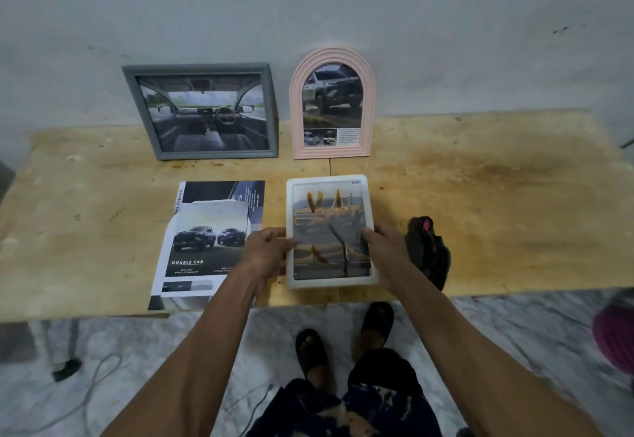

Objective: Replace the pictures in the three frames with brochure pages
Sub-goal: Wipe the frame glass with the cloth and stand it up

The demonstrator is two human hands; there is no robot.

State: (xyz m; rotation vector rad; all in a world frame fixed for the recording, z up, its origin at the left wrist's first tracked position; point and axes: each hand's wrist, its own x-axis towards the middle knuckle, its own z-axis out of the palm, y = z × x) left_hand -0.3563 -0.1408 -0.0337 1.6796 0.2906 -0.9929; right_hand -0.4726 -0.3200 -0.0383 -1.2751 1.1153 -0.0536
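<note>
A white frame (331, 181) with a yellowish picture behind its glass lies near the table's front edge. My left hand (269, 249) grips its left side and my right hand (384, 248) grips its right side. A grey frame (206, 68) showing a car interior leans on the wall at the back. Beside it stands a pink arched frame (331, 56) showing a truck. Car brochure pages (202, 241) lie stacked left of the white frame.
A black cloth with a pink spot (429, 249) lies right of the white frame. The wooden table (497, 196) ends just in front of my hands. A table leg (67, 364) and cables (103, 371) are on the floor at the left.
</note>
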